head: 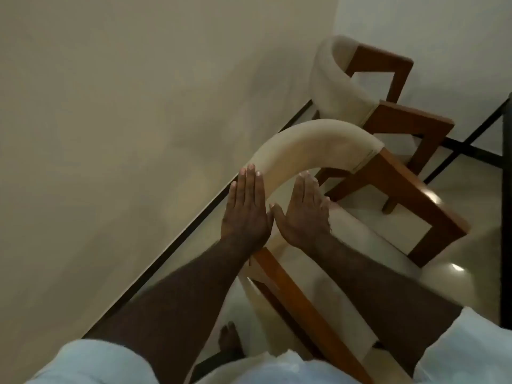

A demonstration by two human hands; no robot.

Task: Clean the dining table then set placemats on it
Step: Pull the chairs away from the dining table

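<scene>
I see the dining table (110, 134) filling the whole L side of my view, from 7 o'clock up to 12: a plain beige top w/ a thin dark edge running diagonally from approx 1 o'clock down to 7. Both of the person's hands are stretched out near centre frame, backs up, fingers straight and pressed together, holding nothing. The left hand (246, 209) sits just at 6 o'clock of centre and the right hand (304, 214) is beside it at 4 o'clock, w/ the thumbs meeting or nearly so btw them. The L fingertips overlap the end of the padded cream back of the near chair (313, 139). I can't tell if they touch it or hover above. That chair has a curved back on a brown wood frame and stands right against the table edge, its arm running down toward 5 o'clock. A second chair (340, 79) of the same make stands at 1 o'clock, also beside the table. Pale blue sleeves (97, 361) cover the upper arms at the bottom of frame. A bare foot (228, 338) shows at 6 o'clock on the glossy floor (457, 267), which carries bright light spots at 4 o'clock.
</scene>
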